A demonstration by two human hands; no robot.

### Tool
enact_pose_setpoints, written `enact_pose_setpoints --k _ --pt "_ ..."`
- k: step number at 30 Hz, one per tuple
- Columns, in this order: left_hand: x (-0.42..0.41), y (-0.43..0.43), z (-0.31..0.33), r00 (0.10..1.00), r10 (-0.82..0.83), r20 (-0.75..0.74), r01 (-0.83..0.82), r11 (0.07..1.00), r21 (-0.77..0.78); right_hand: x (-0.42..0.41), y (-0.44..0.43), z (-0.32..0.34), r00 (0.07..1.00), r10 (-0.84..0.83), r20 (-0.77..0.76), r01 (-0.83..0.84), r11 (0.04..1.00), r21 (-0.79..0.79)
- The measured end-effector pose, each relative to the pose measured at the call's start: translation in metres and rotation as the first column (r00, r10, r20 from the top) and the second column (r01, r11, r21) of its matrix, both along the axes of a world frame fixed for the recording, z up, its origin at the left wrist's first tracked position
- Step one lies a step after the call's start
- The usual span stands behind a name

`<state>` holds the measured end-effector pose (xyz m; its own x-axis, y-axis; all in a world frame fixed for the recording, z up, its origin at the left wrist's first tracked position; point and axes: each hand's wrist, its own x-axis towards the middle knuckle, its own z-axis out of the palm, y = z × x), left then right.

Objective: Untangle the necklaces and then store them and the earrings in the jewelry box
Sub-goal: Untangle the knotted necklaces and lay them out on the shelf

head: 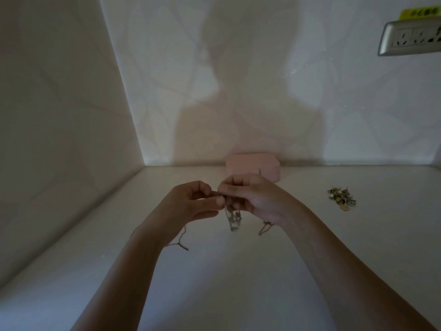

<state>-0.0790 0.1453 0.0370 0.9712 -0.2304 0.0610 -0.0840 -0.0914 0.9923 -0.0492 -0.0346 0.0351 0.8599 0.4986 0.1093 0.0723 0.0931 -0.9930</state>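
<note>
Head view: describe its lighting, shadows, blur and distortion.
Head view: dim light; the person's shadow falls on the back wall and over the pink jewelry box; the necklaces pinched between the left hand and right hand look soft, links unresolved; the earrings lie in brighter light; wide-angle bending tilts the wall socket.

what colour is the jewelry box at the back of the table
Pale pink; the jewelry box shows in the head view, closed against the wall.

pale pink jewelry box (253,167); gold and silver earrings (341,199); white table (310,247); silver-grey wall socket (409,40); yellow label (418,11).
</note>
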Motion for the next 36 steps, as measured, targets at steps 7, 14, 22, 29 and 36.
enact_pose_setpoints --k 7,14,22,29,36 --pt "0.002 -0.012 -0.008 0.995 0.095 0.010 -0.096 0.990 0.102 -0.002 0.000 -0.001 0.980 -0.120 0.162 0.150 0.970 -0.190" --pt "0.007 -0.011 -0.012 0.969 0.211 0.132 -0.235 0.949 0.210 0.002 -0.012 0.004 0.944 -0.129 0.304 0.257 0.865 -0.430" --pt "0.007 -0.014 -0.012 0.996 0.069 0.050 -0.073 0.994 0.076 0.002 -0.011 0.001 0.913 -0.122 0.390 0.318 0.812 -0.490" --pt "0.004 -0.012 0.002 0.995 -0.026 -0.093 -0.028 0.848 -0.530 0.010 -0.012 -0.005 0.855 -0.182 0.485 0.488 0.601 -0.634" --pt "0.010 -0.009 -0.001 0.995 -0.025 -0.095 -0.037 0.804 -0.594 0.001 -0.011 0.005 0.994 -0.059 -0.087 0.058 0.998 -0.011"
